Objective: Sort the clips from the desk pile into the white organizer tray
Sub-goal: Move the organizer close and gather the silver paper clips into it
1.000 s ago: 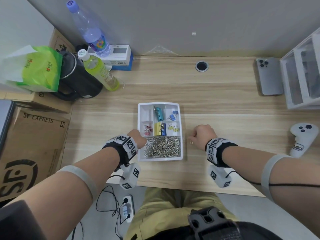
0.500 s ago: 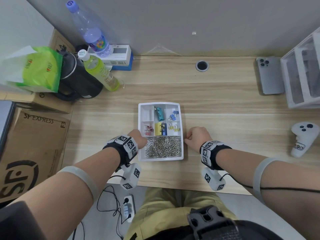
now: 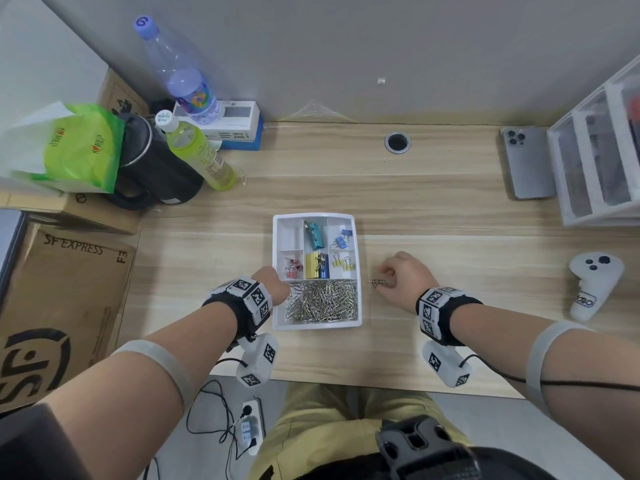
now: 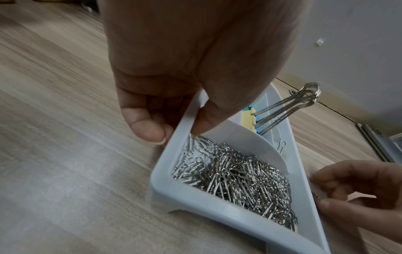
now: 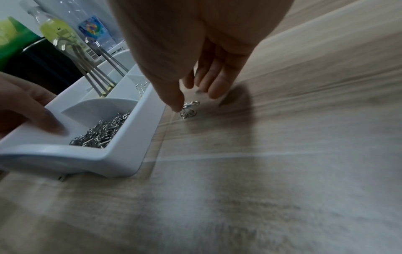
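Note:
The white organizer tray (image 3: 317, 324) (image 4: 195, 197) (image 5: 121, 154) sits mid-desk. Its near compartment holds a heap of silver paper clips (image 3: 322, 301) (image 4: 239, 180) (image 5: 102, 134); the far compartments hold teal (image 3: 315, 233), blue (image 3: 343, 239), yellow (image 3: 343, 263) and pink (image 3: 292, 268) binder clips. My left hand (image 3: 273, 278) (image 4: 175, 134) grips the tray's left rim, thumb inside and fingers outside. A few loose paper clips (image 3: 376, 282) (image 5: 189, 109) lie on the desk right of the tray. My right hand (image 3: 388, 277) (image 5: 195, 101) rests there with its thumb tip on them and its fingers apart from them.
A phone (image 3: 526, 164) and a clear drawer unit (image 3: 602, 161) stand at the far right, and a white controller (image 3: 594, 285) lies to the right. Bottles (image 3: 197, 157) and a black pot (image 3: 152, 174) crowd the far left. A cable hole (image 3: 397, 142) is at the back.
My right hand was against the tray's right rim half a second ago; it has drawn back to the right, to the loose clips. The left hand and tray stay put.

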### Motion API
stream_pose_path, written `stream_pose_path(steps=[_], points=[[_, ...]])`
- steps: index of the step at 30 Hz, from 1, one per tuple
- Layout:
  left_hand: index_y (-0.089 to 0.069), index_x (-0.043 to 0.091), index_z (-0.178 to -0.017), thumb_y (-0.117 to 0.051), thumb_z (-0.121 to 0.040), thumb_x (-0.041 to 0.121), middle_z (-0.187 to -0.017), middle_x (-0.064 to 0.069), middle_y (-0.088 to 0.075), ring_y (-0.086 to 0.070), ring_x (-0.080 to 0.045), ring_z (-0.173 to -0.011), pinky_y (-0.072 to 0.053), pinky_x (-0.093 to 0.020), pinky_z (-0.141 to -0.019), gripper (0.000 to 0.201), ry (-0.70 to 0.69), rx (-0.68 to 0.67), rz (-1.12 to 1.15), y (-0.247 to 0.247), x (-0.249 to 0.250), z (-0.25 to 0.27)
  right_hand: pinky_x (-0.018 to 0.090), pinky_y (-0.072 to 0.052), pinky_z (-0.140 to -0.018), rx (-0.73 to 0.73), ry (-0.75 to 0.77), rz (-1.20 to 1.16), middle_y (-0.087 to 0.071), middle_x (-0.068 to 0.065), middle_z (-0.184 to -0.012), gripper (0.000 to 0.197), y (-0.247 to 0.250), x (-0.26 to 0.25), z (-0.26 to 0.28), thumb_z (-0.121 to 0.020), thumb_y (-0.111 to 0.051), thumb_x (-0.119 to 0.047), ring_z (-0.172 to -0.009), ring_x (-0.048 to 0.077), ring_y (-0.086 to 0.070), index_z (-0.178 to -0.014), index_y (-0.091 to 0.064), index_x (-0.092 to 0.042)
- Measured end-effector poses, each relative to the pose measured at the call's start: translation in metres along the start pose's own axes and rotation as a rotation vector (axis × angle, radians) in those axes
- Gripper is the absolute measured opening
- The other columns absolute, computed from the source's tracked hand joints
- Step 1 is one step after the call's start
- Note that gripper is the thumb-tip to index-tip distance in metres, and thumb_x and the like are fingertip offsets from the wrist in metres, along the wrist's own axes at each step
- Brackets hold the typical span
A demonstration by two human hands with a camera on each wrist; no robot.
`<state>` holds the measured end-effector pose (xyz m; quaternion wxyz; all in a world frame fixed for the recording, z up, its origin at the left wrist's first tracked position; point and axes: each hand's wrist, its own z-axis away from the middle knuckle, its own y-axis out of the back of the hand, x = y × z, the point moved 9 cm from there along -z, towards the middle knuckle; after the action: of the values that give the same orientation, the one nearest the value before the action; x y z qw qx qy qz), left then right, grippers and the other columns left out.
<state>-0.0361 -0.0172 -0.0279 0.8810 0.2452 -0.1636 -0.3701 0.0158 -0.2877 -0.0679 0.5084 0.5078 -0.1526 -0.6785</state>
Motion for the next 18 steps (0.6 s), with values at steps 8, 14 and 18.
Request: stream_pose_path(steps=[8,14,18], points=[[-0.040,0.008,-0.072,-0.044,-0.091,0.003,-0.067,-0.007,-0.042,-0.047,-0.021,-0.057,-0.037,-0.025,-0.048,0.020,-0.001,0.002,-0.004,0.000,0.000,-0.002,0.028,-0.047,-0.092,0.120,0.034,-0.066,-0.041,-0.003,-0.111,0.036,-0.006,-0.004,0.005,-0.075,-0.077,-0.011,-0.097,0.015,-0.049,-0.107,-0.062,-0.010],[-0.040,0.009,-0.071,-0.044,-0.092,0.003,-0.065,-0.007,-0.040,-0.043,-0.020,-0.053,-0.035,-0.025,-0.048,0.022,0.003,0.002,-0.006,-0.001,0.000,-0.002,0.031,-0.047,-0.090,0.082,0.060,-0.055,-0.058,0.004,-0.110,0.033,-0.012,-0.010,0.001,-0.079,-0.071,-0.007,-0.100,0.022,-0.058,-0.111,-0.067,-0.011],[-0.040,0.008,-0.071,-0.045,-0.092,0.005,-0.065,-0.007,-0.041,-0.045,-0.021,-0.054,-0.036,-0.025,-0.048,0.022,-0.001,0.001,0.000,-0.001,-0.001,-0.003,0.028,-0.045,-0.093,0.122,0.077,-0.109,-0.051,0.001,-0.113,0.033,-0.011,-0.011,0.003,-0.078,-0.069,-0.001,-0.102,0.018,-0.054,-0.110,-0.065,-0.011]])
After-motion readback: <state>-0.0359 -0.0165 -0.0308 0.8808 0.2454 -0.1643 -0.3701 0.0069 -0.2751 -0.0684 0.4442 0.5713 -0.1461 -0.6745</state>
